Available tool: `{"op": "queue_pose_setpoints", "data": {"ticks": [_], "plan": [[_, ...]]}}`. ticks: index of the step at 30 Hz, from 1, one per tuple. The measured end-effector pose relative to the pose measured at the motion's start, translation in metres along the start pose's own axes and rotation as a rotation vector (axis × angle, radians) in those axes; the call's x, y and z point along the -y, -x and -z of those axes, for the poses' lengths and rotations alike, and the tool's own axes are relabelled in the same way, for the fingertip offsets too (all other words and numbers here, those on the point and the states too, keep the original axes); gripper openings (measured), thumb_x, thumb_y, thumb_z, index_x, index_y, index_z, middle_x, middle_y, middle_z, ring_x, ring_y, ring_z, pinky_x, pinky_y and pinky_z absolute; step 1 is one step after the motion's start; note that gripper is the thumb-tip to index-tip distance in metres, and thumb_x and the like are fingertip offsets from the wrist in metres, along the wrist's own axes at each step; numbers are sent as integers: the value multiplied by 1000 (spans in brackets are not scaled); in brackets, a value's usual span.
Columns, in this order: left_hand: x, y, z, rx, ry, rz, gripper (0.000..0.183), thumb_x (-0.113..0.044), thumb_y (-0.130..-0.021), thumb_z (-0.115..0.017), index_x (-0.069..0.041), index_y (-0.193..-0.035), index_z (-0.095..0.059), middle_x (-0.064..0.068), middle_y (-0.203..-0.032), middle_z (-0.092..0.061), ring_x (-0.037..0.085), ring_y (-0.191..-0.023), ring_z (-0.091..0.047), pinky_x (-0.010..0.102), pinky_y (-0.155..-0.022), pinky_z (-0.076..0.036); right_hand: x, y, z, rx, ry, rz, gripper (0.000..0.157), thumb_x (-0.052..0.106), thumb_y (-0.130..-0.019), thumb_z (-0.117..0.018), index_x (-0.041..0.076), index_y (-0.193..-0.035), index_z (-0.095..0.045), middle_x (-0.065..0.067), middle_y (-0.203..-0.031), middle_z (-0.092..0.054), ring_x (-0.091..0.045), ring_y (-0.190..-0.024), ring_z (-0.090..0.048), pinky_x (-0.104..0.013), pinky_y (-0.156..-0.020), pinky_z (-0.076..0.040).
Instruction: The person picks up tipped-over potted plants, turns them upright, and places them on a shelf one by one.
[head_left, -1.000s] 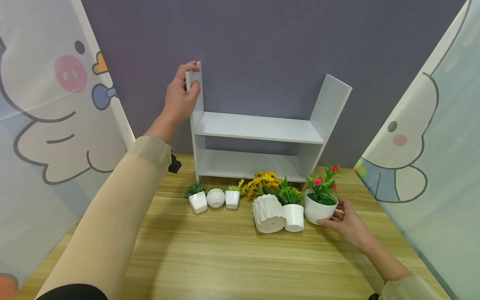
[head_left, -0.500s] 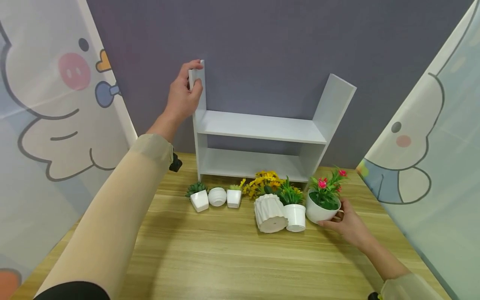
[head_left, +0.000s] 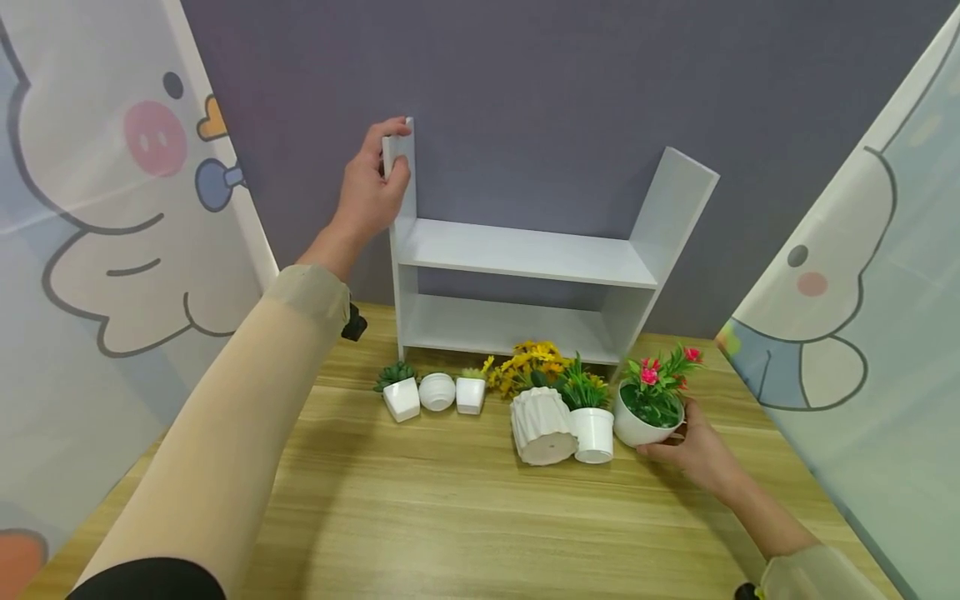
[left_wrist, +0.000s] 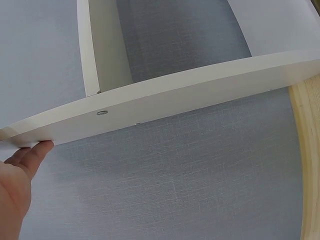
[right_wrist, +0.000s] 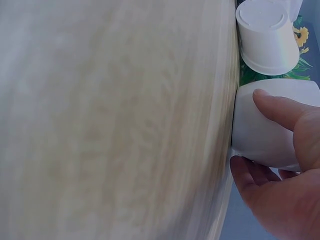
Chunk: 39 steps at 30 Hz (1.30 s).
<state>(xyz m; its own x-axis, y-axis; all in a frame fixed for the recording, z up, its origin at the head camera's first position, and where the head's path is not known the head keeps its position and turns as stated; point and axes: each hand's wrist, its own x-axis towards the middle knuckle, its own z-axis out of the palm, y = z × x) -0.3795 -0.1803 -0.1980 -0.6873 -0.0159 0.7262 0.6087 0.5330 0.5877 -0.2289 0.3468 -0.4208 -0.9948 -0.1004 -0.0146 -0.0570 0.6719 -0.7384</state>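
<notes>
Facing grey wall [head_left: 525, 92] across wood-grain table [head_left: 480, 525], left hand [head_left: 372, 185] grips shelf [head_left: 525, 250], right hand [head_left: 697, 452] pot [head_left: 639, 428].

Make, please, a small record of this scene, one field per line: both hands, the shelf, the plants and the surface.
Left hand: grips the top of the left side panel
Right hand: holds the pink-flowered pot
White shelf: two boards between two sides, behind the pots
Ribbed pot: on its side, base toward the person; yellow flowers behind it
Green-leaved pot: on its side, between ribbed and pink-flowered pots
Small pots: three, white, in a row
Surface: wood-grain table
</notes>
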Motion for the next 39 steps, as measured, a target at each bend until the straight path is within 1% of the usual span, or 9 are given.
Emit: {"op": "queue_pose_setpoints", "data": {"ticks": [8, 11, 14, 18, 22, 30, 36, 39], "plan": [[0, 1, 0, 3, -11, 9, 39, -19, -113, -44, -21, -150, -55, -20, -170, -46, 9, -68, -42, 26, -68, -38, -1, -1, -2, -10, 7, 7, 114, 15, -90, -92, -18, -161, -8, -45, -149, -47, -56, -129, -63, -16, -84, -54], [-1, 1, 0, 1, -12, 5, 39, -18, -113, -44, -19, -150, -55, -19, -171, -46, 9, -68, -42, 26, -68, -38, -2, -1, -2, -7, -4, 14, 116, 17, -91, -91, -18, -161, -6, -43, -150, -47, -54, -128, -63, -16, -84, -54], [-1, 2, 0, 2, -14, 8, 40, -18, -113, -44, -20, -151, -55, -19, -171, -45, 9, -68, -41, 26, -67, -38, -3, 0, -2, 14, -31, 21, 115, 19, -93, -89, -16, -164, -6, -41, -153, -45, -54, -132, -61, -16, -85, -54], [-2, 2, 0, 10, -26, 18, 40, -19, -113, -44, -22, -152, -54, -20, -171, -44, 8, -67, -40, 26, -67, -38, -5, 1, 0, 45, -50, 17, 106, 23, -98, -85, -12, -167, -11, -39, -158, -45, -52, -138, -57, -18, -87, -55], [-2, 3, 0, 13, -31, 20, 41, -20, -113, -43, -23, -153, -53, -20, -172, -43, 8, -66, -39, 27, -67, -38, -7, 1, 1, 53, -38, -5, 102, 30, -100, -82, -11, -167, -17, -37, -159, -47, -51, -142, -56, -19, -87, -55], [-1, 4, -1, 3, -14, 0, 40, -18, -113, -44, -22, -151, -55, -19, -171, -45, 8, -65, -38, 26, -65, -36, -3, 3, 0, 43, -56, -51, 101, 37, -101, -81, -7, -168, -19, -36, -162, -44, -52, -145, -52, -17, -88, -53], [-1, 4, -2, 8, -26, 10, 41, -19, -113, -44, -23, -152, -54, -20, -171, -44, 9, -67, -40, 27, -68, -38, 2, 2, 0, 1, -65, -17, 96, 33, -102, -81, -5, -168, -23, -35, -160, -48, -51, -142, -55, -18, -87, -55], [-1, 3, -1, 11, -26, 14, 41, -19, -113, -44, -24, -153, -54, -20, -172, -44, 9, -68, -41, 27, -68, -39, 7, 2, 1, -9, -60, -3, 96, 35, -102, -80, -3, -169, -23, -33, -160, -49, -51, -142, -55, -17, -87, -55]]}}
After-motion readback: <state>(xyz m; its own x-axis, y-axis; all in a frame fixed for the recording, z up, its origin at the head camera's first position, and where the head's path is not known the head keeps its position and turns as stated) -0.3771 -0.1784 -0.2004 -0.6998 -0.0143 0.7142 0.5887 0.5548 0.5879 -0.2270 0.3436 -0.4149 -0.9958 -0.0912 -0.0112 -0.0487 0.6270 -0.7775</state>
